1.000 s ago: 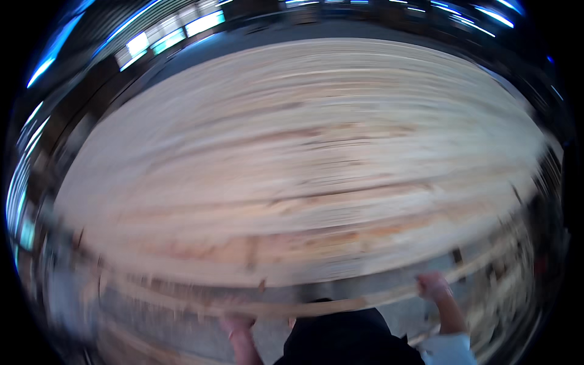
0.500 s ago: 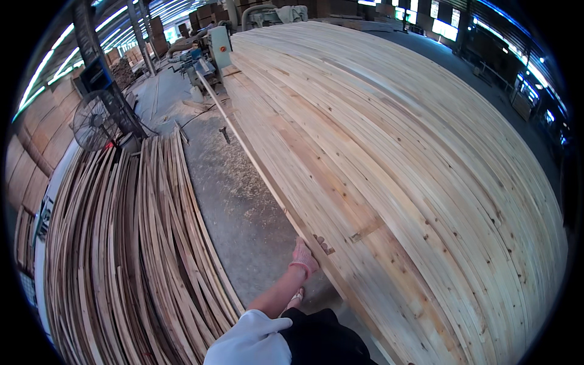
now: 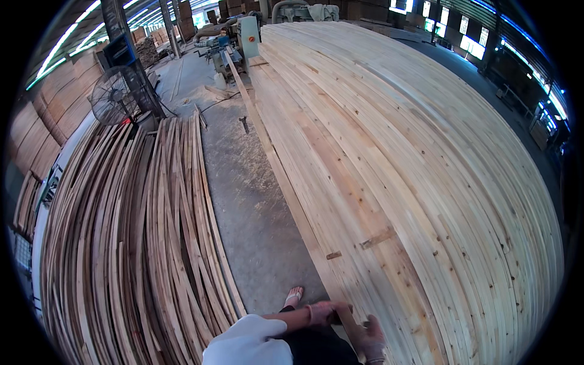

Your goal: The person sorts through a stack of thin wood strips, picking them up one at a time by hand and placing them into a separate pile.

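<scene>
Sleeve (image 3: 246,342), white, on the left arm, at the lower edge. Right hand (image 3: 370,339), fingers up, at the left edge of the board stack; grip cannot be told. Left hand (image 3: 325,311), just beside it, fingers curled around a wooden strip (image 3: 313,246). Strip: long, pale, running from the hands along the stack's left edge toward the machine; whether it rests on the stack cannot be told. Foot (image 3: 294,296), sandalled, on the floor below. Board stack (image 3: 401,176), pale, knotted, broad, filling the right side. Strip pile (image 3: 125,243), brown, thin lengths, on the left. Floor (image 3: 240,207), grey, strewn with sawdust, between pile and stack. Fan (image 3: 115,96), caged, beyond the pile. Machine (image 3: 248,35), grey-green cabinet, red button, near the stack's far end.
</scene>
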Available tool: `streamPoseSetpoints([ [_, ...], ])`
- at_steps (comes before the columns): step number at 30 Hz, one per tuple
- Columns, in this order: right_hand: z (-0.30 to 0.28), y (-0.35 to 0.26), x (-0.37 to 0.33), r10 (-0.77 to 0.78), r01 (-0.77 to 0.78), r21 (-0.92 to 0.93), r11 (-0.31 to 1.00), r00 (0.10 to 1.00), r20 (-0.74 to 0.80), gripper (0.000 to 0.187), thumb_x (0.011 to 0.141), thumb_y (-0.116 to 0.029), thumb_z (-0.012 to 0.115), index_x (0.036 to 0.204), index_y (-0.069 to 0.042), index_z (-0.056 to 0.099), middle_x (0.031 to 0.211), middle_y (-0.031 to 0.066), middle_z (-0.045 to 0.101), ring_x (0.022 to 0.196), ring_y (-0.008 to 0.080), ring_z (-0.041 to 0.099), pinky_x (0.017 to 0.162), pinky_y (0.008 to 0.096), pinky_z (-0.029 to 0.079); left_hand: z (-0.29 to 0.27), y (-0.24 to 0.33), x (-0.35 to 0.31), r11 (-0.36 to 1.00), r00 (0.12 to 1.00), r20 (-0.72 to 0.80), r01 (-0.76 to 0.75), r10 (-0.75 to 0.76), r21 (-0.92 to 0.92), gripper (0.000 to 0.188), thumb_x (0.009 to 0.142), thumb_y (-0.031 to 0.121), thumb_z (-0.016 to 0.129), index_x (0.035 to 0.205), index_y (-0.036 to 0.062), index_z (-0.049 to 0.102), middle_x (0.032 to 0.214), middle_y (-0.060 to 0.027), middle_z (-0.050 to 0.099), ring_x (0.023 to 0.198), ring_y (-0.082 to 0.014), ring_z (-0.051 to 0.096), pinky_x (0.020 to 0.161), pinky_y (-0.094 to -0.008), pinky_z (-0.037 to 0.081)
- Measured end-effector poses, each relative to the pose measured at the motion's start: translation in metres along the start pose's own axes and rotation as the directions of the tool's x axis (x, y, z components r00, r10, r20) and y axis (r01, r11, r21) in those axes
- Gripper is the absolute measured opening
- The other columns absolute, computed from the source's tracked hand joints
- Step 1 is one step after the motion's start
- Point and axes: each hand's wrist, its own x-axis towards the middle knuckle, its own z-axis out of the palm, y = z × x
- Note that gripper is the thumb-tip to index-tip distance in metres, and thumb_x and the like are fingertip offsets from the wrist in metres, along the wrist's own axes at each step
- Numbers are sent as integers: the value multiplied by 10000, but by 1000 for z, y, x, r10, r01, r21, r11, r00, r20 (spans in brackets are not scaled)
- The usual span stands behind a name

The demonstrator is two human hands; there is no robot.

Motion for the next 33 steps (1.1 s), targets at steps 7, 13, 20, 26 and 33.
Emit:
streamPoseSetpoints([
  [7,-161,114,-125,626,-476,-590,652,777,65,551,931,-506,465,1253,-66,546,1142,196,620,1098,325,566,931,422,438,-14,91,-31,970,974,-42,-219,224,102,347,891,320,649,1117,57,632,1099,-74,659,1042,-207,622,962,-366,486],
  [13,-177,76,-168,676,-668,-400,628,722,-144,472,944,-498,454,1093,-70,586,997,169,632,955,289,579,824,425,447,21,115,-54,929,930,-25,-365,367,66,383,911,325,627,1170,48,573,1016,-78,651,955,-214,638,906,-384,518],
  [20,-129,19,-140,598,-653,-263,711,757,-263,459,958,-489,441,906,-75,632,828,138,647,788,247,593,698,427,457,38,212,-35,712,676,-320,-702,664,-6,345,917,332,609,1102,47,551,853,-88,629,730,-218,640,665,-367,563],
  [26,-80,-7,-78,361,-462,-235,855,857,-369,570,963,-505,434,617,-72,568,531,87,551,507,230,510,511,439,396,-1,371,-20,565,471,-382,-803,795,187,265,917,303,595,957,43,557,722,-59,596,568,-200,587,542,-354,527],
  [33,-5,-196,27,191,-281,-327,902,940,-281,486,952,-443,460,832,-23,673,716,221,618,690,344,609,648,432,476,-64,521,-28,503,440,-320,-852,839,145,290,877,286,645,1003,34,577,788,-89,642,651,-214,632,584,-351,538],
])
